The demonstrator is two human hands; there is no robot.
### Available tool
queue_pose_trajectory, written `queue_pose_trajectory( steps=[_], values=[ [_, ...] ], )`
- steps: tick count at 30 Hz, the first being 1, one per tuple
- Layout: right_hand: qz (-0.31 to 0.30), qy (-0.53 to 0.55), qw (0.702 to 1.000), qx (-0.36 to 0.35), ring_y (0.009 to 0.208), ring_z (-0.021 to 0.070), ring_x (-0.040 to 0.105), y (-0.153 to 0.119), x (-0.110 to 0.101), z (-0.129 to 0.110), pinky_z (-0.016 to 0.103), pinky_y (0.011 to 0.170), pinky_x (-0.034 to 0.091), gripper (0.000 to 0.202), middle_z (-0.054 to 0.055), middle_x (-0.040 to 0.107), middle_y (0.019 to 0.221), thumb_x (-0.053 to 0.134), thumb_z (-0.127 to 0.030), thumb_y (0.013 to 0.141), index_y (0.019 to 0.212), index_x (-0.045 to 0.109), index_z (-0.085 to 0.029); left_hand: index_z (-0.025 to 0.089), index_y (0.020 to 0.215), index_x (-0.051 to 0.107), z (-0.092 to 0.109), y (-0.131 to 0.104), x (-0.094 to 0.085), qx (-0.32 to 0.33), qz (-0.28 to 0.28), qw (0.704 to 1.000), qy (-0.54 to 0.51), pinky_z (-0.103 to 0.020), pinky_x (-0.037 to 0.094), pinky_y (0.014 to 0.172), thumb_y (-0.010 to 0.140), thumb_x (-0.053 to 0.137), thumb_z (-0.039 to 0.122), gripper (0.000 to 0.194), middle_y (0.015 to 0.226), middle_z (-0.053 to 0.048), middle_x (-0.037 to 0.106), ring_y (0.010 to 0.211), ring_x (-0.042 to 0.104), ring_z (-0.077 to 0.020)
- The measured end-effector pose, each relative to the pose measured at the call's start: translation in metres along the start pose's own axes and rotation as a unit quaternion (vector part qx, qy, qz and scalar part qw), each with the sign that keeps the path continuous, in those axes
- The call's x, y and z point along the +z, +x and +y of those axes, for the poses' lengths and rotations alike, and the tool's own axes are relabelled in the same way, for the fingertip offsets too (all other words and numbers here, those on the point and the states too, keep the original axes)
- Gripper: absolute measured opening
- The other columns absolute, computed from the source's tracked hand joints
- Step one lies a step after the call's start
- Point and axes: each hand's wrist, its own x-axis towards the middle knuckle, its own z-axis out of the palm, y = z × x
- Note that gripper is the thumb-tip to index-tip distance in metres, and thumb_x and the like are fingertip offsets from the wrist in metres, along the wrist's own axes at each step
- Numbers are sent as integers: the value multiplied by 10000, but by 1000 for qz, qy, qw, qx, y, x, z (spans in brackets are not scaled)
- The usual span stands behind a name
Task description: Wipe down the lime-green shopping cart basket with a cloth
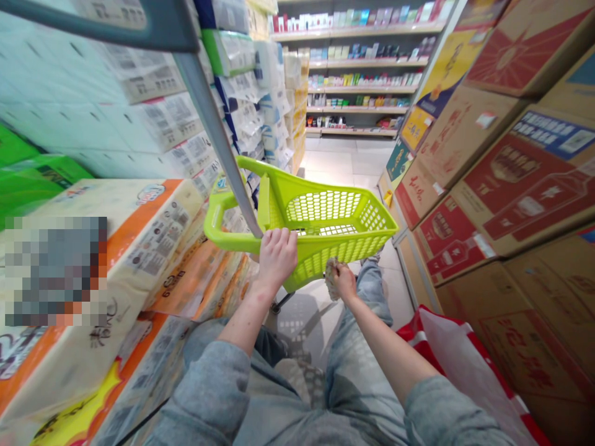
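Note:
My left hand (277, 253) grips the near rim of a lime-green plastic shopping basket cart (334, 217), right where a grey metal pole (218, 133) slants down to it. The basket is tilted and looks empty. My right hand (343, 282) is below the basket's near wall, closed on a small crumpled cloth (331, 272). My legs in jeans show under both arms.
Packs of tissue paper (139, 241) are stacked on the left. Cardboard boxes (506, 179) are piled high on the right, with a red and white bag (460, 359) at their foot. A tiled aisle (344, 164) runs ahead to shelves of goods (362, 68).

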Motion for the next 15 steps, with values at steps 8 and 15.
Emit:
queue_pose_trajectory(
  steps=[8, 15],
  values=[
    [-23, 10, 996, -85, 673, 140, 531, -4, -22, -23, 221, 616, 333, 218, 28, 596, 697, 438, -258, 818, 683, 595, -192, 158, 962, 596, 0, 0, 1, 3, 9, 1000, 11, -390, 310, 843, 865, 368, 186, 250, 823, -99, 561, 857, 477, -249],
    [51, 65, 990, -116, 789, 146, 560, -7, -23, -41, 219, 685, 371, 254, 58, 620, 885, 383, -250, 878, 865, 627, -184, 162, 921, 592, 0, 0, 1, 4, 8, 1000, 19, -390, 313, 850, 852, 375, 164, 228, 805, -92, 552, 853, 475, -248]
  ],
)
